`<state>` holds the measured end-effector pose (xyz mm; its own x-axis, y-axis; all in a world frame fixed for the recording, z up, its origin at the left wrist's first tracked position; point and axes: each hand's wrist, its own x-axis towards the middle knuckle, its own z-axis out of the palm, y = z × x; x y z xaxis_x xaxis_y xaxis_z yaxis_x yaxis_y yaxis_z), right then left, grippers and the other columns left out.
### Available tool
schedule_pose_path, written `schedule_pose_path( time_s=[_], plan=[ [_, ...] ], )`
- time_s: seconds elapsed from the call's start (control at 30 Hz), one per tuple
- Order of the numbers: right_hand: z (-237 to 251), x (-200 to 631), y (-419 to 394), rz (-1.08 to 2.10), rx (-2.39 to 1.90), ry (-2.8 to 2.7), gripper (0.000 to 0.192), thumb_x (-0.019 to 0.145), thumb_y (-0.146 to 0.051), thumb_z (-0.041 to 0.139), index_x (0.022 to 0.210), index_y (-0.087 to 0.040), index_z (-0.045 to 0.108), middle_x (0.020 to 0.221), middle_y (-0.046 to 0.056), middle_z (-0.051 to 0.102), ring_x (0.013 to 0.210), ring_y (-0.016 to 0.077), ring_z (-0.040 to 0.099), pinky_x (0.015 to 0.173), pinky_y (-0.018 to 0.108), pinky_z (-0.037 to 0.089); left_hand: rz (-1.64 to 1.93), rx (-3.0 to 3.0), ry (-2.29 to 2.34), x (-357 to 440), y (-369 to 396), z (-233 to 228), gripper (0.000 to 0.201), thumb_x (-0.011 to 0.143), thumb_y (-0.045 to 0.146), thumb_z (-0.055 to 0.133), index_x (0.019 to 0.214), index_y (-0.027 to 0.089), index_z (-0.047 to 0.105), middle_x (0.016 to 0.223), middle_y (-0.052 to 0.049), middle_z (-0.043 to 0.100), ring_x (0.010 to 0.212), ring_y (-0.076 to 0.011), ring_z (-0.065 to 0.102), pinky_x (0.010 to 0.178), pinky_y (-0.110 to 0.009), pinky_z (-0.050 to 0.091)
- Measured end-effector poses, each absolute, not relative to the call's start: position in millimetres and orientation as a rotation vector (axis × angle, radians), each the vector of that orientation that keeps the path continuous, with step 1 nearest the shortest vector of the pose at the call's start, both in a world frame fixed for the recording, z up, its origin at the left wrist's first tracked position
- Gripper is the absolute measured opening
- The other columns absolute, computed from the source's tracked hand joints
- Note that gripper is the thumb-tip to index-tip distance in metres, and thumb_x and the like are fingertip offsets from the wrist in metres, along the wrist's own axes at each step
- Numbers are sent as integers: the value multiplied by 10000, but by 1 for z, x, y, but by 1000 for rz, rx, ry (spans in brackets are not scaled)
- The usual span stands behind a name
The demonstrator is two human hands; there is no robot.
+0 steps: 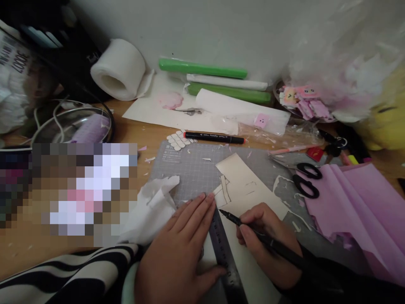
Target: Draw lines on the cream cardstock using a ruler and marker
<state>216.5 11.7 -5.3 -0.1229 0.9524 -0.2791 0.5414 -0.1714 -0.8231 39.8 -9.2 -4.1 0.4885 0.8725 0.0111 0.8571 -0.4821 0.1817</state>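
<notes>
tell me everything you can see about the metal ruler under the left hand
The metal ruler is a flat, dark grey steel strip with fine graduation marks along its edge. It lies slanted on the cream card over the grey cutting mat, its upper end near the drawn lines, its lower end running out of view. The left hand presses it flat, fingertips at its top. The black pen in the right hand points its tip beside its edge.

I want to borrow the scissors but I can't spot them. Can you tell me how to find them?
Start at the grey cutting mat in the middle of the desk and look to its right edge. The scissors lie there, just left of the crumpled purple paper. Their two black oval handle loops set them apart from the slim pens nearby.
</notes>
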Motion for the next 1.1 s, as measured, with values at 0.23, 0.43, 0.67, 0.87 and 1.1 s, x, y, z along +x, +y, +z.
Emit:
schedule_pose_path(
  time_s=[0.23, 0.43, 0.67, 0.87, 1.1],
  plan=[
    [-2, 216, 14, 1201, -1733, -1702, 127, 755, -355, 423, 700, -240, 431, 568, 5, 571, 532, 179, 558, 536, 325, 425, 151, 2681, 1509, 40, -6, -7, 878, 644, 601, 589, 1292, 41, 398, 1360, -130, 408, 1187, -282, 477, 881, -402, 490],
    [-14, 216, 11, 1054, -1667, -1742, 142, 762, -360, 415, 681, -243, 426, 527, -16, 558, 483, 157, 550, 476, 281, 412, 173, 2724, 1502, 41, -7, -9, 874, 631, 602, 582, 1287, 49, 416, 1365, -120, 407, 1194, -273, 467, 899, -381, 457],
    [-5, 214, 20, 802, -1525, -2086, 133, 753, -266, 399, 624, -234, 396, 507, 12, 611, 397, 150, 560, 378, 245, 412, 205, 2760, 1491, 41, -6, -12, 853, 624, 604, 565, 1258, 43, 460, 1340, -129, 444, 1188, -273, 472, 911, -369, 421],
    [5, 218, 18, 670, -1391, -2226, 158, 751, -196, 388, 597, -229, 397, 452, 3, 584, 363, 141, 544, 358, 233, 384, 215, 2767, 1470, 40, -6, -12, 852, 617, 588, 567, 1254, 32, 463, 1337, -136, 450, 1194, -278, 462, 921, -373, 403],
    [2, 218, 12, 680, -1435, -2205, 172, 735, -213, 365, 565, -235, 348, 400, -27, 472, 328, 117, 428, 356, 238, 281, 222, 2768, 1465, 40, -6, -12, 825, 645, 569, 552, 1257, 24, 455, 1338, -145, 451, 1198, -281, 453, 927, -378, 392]
  ],
)
